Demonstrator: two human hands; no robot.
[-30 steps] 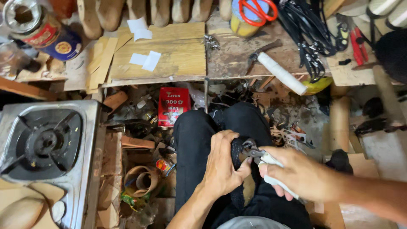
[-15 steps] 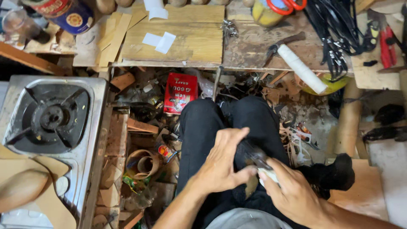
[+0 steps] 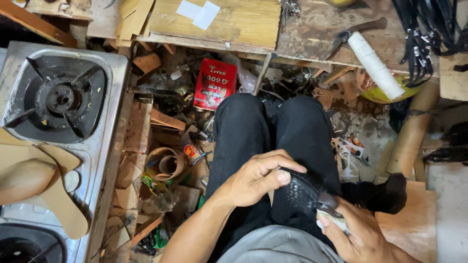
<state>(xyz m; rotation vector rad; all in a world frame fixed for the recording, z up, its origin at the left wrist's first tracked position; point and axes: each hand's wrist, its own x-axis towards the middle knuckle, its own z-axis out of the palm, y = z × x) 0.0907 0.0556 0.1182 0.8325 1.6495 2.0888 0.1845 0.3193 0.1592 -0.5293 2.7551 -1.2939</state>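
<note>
While I sit with my black-trousered legs out front, my left hand clamps fingers and thumb on a black textured shoe piece on my lap. My right hand, at 4 o'clock from it, grips a pale-handled tool touching the piece. Gas stove sits at 9 o'clock, red tin at 12, white roll at 1.

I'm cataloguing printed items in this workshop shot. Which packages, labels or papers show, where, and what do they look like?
Red package: flat rectangle with pale print, on the cluttered floor just beyond the knees.
Small tin: round, with a red, yellow and blue label, lying tilted in the floor scraps left of the left leg.
Two white paper slips: blank rectangles, overlapping, on the wooden board at the top.
No signs or screens show.
</note>
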